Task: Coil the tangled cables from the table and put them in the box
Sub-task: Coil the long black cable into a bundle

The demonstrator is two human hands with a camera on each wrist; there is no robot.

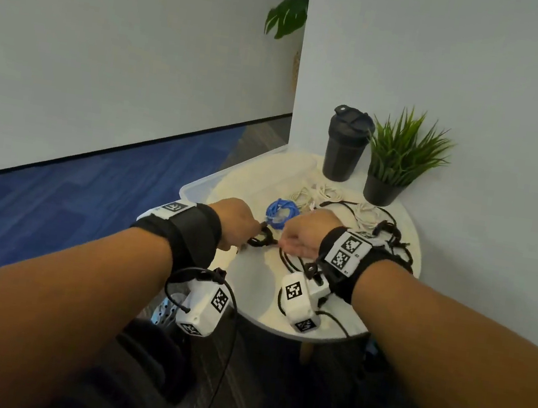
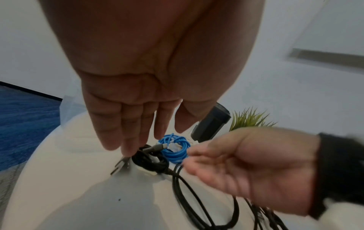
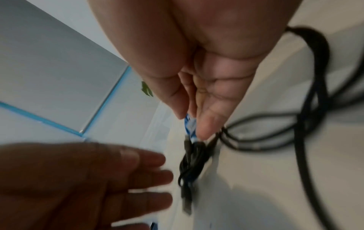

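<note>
While a small black coil [image 1: 261,238] lies near the table's [image 1: 250,280] front edge, the left hand [image 1: 235,221] touches it with straight fingers; the right hand [image 1: 301,236] hangs loosely open; blue coil [image 1: 281,213] done; the box [image 1: 200,187] looks empty; black tangle [image 1: 390,241] remains.

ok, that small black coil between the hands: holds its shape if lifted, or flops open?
Probably flops. The black coil shows no tie, and its plug ends stick out loose. It is thin cord, so likely light and limp. A strand seems to run on toward the loose black cables, which may drag.
</note>
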